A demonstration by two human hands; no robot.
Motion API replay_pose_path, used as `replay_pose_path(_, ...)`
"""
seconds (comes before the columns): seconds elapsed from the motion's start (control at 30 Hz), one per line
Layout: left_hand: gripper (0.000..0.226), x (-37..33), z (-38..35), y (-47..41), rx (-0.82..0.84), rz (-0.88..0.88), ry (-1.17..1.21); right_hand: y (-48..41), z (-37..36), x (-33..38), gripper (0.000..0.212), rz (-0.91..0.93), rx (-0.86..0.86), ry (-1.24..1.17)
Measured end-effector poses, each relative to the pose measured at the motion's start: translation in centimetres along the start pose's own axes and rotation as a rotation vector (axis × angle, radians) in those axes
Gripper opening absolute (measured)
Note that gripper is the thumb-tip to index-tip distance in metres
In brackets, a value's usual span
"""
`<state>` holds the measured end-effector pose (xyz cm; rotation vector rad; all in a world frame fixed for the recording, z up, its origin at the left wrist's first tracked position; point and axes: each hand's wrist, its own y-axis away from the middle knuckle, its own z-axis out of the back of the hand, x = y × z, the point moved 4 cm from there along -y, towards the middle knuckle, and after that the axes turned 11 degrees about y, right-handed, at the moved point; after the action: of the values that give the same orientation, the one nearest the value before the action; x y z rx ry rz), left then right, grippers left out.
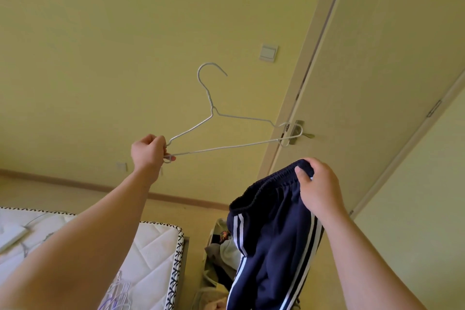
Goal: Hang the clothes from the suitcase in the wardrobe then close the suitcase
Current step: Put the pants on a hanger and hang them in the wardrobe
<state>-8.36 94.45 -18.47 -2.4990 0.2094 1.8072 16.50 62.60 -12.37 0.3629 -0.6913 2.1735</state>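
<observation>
A thin white wire hanger (227,131) is held up in the air, hook pointing upward, in front of the yellow wall. My left hand (148,152) pinches its left end. To the lower right, my right hand (318,187) grips the elastic waistband of navy track pants (270,239) with white side stripes, which hang down from it. The pants and the hanger are apart. Below the pants, part of the open suitcase (221,246) shows, with several crumpled clothes inside. The wardrobe is out of view.
A white quilted mattress (151,254) lies at lower left with more wire hangers (118,294) on it. A closed door (364,83) with a handle (302,133) stands at right, a wall switch (268,52) beside it.
</observation>
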Motion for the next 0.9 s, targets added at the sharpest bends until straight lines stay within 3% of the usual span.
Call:
replay_pose_path(0.23, 0.011, -1.9, 1.0, -2.3, 0.048, -0.083, -0.062, -0.5, 0.0, -1.0, 0.045, -0.028, 0.035, 0.044)
replay_pose_path(0.53, 0.009, -2.2, 0.3, -3.2, 0.11, -0.129, -0.147, -1.1, -1.3, -1.7, 0.043, -0.06, 0.007, 0.07)
replay_pose_path(0.7, 0.02, -2.7, 0.1, -3.6, 0.101, -0.137, -0.145, -1.6, -1.8, -2.4, 0.042, -0.098, -0.013, 0.079)
replay_pose_path(0.9, 0.013, -2.6, -0.2, -3.9, 0.124, -0.138, -0.166, -1.9, -2.2, -2.3, 0.039, -0.092, -0.024, 0.083)
